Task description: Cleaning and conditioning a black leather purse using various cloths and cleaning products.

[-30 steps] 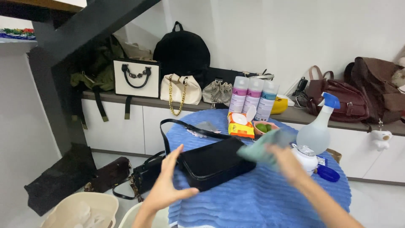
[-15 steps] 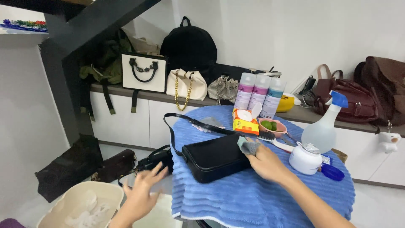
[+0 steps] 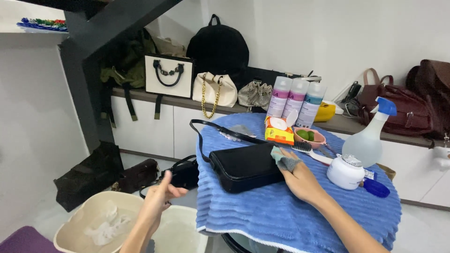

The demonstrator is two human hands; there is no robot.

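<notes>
Two hands work apart: the right hand (image 3: 300, 180) pinches a small soft cloth (image 3: 283, 159) against the black handbag (image 3: 246, 166) on the blue towel (image 3: 290, 215). The bag looks semi-stiff, best steadied by its edge. The left hand (image 3: 159, 199) hovers open, holding nothing, above the basins (image 3: 70, 225).

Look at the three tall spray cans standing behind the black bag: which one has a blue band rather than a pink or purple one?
The right-hand can, nearest the yellow object; the left can and middle can carry pink-purple bands.
</notes>
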